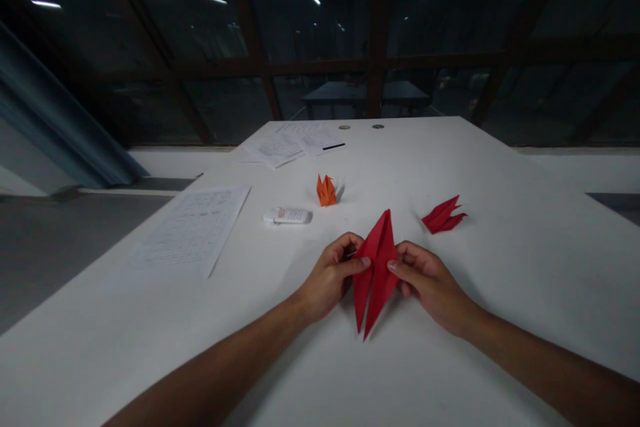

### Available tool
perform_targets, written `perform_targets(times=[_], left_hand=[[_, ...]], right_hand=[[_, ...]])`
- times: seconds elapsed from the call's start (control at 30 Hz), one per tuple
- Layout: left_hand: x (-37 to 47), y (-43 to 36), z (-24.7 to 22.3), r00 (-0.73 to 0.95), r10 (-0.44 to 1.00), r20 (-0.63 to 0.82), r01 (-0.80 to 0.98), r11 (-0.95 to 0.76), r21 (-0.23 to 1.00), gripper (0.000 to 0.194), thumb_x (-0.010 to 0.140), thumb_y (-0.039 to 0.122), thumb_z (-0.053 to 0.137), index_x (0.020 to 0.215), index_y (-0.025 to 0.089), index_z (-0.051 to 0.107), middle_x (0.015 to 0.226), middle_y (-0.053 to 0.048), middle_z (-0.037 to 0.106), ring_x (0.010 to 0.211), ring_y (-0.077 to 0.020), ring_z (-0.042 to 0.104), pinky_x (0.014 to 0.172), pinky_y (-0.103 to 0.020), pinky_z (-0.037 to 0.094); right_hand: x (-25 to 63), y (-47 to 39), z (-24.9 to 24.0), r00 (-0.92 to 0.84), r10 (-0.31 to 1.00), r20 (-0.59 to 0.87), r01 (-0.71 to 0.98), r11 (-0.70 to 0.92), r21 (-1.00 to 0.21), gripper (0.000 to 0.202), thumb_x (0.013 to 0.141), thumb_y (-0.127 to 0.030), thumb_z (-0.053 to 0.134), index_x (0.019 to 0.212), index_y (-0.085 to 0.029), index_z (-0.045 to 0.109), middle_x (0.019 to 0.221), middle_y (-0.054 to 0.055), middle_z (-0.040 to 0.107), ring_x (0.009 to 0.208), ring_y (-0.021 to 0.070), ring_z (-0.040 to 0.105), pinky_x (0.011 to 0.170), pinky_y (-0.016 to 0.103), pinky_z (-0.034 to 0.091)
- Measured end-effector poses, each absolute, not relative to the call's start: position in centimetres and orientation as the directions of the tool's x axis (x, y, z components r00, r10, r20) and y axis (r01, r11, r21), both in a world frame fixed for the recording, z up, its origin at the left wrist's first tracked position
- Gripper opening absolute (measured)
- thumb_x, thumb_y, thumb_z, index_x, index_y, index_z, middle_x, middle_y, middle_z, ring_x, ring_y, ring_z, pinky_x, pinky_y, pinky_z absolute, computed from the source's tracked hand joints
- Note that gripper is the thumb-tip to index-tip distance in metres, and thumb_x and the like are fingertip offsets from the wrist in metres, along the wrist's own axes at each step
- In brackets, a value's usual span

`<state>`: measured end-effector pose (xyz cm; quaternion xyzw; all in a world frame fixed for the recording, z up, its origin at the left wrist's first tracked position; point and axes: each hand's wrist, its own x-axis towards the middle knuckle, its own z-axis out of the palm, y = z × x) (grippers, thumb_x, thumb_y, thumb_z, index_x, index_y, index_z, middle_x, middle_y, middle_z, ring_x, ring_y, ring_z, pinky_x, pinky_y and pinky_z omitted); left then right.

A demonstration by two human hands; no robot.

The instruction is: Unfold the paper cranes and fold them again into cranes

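A sheet of red origami paper (379, 260), folded into a long diamond, is held just above the white table. Its lower half is split into two points facing me, and its single tip points away. My left hand (333, 270) pinches the left edge, thumb on top and fingers behind. On the right edge, my right hand (425, 277) grips it the same way, thumb flat on the front. Beyond the hands stands a small orange origami crane (327, 191). A red origami crane (444, 215) lies to the right, its points toward the right.
A white eraser-like object (287, 215) with printing lies left of the orange crane. Written sheets (193, 233) cover part of the table's left side. More papers (287, 143) and a black pen (334, 146) lie at the back, before dark windows (315, 7).
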<state>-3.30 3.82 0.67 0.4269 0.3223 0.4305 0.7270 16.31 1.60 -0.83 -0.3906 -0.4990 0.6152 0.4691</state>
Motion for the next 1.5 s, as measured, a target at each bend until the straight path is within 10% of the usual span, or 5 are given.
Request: perform_targets(times=[0.37,1.1,1.5], left_hand=[[-3.14,3.81,0.58,0.391,0.916,-0.094,-0.398,0.260,0.880,0.034,0.085,0.029,0.075,0.116,0.024,0.061,0.087,0.001,0.065,0.074,-0.0135,0.062,0.070,-0.025,0.046],[-3.15,4.12,-0.26,0.362,0.932,-0.016,-0.324,0.142,0.935,0.030,0.087,0.028,0.073,0.115,0.023,0.063,0.107,-0.003,0.069,0.085,-0.0149,0.064,0.080,-0.028,0.049],[-3.24,3.78,0.09,0.392,0.920,0.014,-0.300,0.114,0.947,0.016,0.089,0.027,0.071,0.095,0.020,0.058,0.092,-0.001,0.065,0.078,-0.0125,0.059,0.073,-0.025,0.044]], right_hand=[[15.89,1.53,-1.02,-0.086,0.995,0.046,-0.183,0.030,-0.983,0.038,0.091,-0.039,0.073,0.122,-0.028,0.054,0.063,-0.011,0.050,0.049,0.0084,0.043,0.049,0.023,0.027],[15.74,1.23,-0.55,-0.106,0.991,0.079,-0.180,0.059,-0.982,0.044,0.092,-0.034,0.068,0.131,-0.029,0.049,0.079,-0.006,0.063,0.056,0.0112,0.056,0.054,0.026,0.046],[15.74,1.27,-0.22,-0.113,0.993,0.043,-0.120,0.030,-0.992,0.025,0.088,-0.041,0.071,0.085,-0.023,0.054,0.072,-0.004,0.058,0.061,0.0139,0.053,0.057,0.028,0.043]])
